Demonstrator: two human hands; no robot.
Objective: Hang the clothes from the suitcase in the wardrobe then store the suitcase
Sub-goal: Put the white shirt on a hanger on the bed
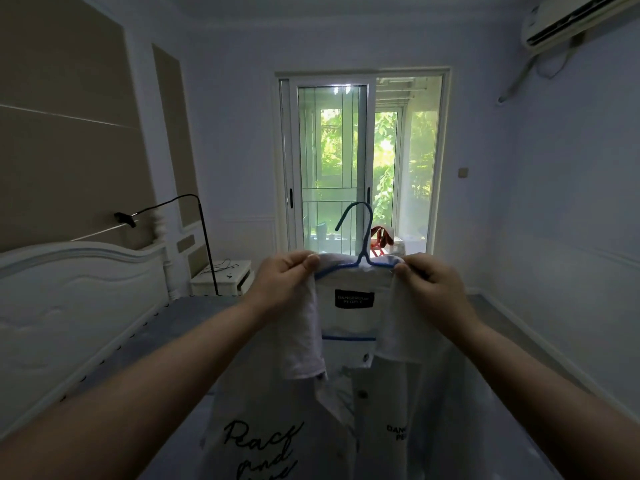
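A white button-up shirt [349,403] with black script lettering and a black neck label hangs in front of me on a blue hanger [362,233]. The hanger's hook points up and curls to the left. My left hand [284,282] pinches the collar and the hanger's left shoulder. On the other side, my right hand [433,282] pinches the collar at the hanger's right shoulder. The shirt front is open at the top, with buttons showing. Neither the suitcase nor the wardrobe is in view.
A bed with a white headboard [79,296] runs along the left. A white nightstand [221,277] and a black floor lamp [204,233] stand beyond it. A sliding glass door [332,168] is straight ahead, and an air conditioner [571,19] is mounted at upper right.
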